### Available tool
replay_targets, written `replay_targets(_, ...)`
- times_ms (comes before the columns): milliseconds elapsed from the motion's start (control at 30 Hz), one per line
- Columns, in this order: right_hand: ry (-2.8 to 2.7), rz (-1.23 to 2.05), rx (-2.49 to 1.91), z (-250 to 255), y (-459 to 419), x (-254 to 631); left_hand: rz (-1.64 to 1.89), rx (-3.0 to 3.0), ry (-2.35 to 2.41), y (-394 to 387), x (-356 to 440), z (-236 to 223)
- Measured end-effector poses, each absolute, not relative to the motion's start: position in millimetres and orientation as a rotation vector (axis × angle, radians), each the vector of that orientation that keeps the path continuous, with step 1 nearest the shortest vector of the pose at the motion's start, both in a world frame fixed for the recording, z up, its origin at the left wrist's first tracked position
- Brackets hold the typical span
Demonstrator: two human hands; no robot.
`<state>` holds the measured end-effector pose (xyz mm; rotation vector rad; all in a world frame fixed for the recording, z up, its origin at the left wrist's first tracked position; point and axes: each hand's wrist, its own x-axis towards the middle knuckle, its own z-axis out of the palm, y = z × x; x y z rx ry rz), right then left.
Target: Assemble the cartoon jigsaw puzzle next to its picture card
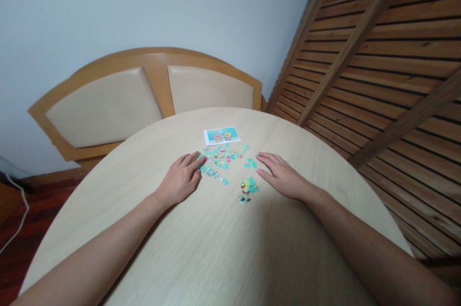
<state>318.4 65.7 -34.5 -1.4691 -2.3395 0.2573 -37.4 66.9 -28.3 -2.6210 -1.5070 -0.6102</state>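
My left hand [182, 176] rests on the table, its fingers stretched out at the left edge of a pile of loose jigsaw pieces [218, 158]. Fingertips overlap some of the pieces there. On the other side, my right hand [279, 175] lies with fingers extended and thumb apart, beside a few turquoise pieces [251, 163]. Nearer to me is a joined puzzle section [245, 189] with a yellow cartoon figure and some turquoise background. Beyond the pile lies a reference picture card [222, 136] showing a pink and a yellow figure on turquoise.
The round pale wooden table [216, 248] fills the foreground. Behind it stands a wooden bench back [163, 80] with cream pads against the wall. A slatted wooden screen [378, 56] leans on the right. A white cable [23, 210] hangs at the far left.
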Motion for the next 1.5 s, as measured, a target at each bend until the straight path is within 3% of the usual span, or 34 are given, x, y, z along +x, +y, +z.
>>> replay_targets(300,-2.348,0.239,-1.477,-33.8,65.5,317.7,-0.662,-2.705,-1.404,57.6,-22.4,-15.4)
replay_targets(500,-2.349,0.208,-1.451,-35.2,65.9,316.6,-0.509,-2.881,-1.259,53.8,-10.6,-16.6)
replay_targets(1000,-2.362,0.224,-1.468,-32.8,64.8,316.8,-0.634,-2.922,-1.169,35.9,-0.4,-7.5)
replay_targets(1500,-2.371,0.235,-1.473,-32.3,64.9,316.7,-0.361,-3.094,-0.73,25.3,0.6,2.7)
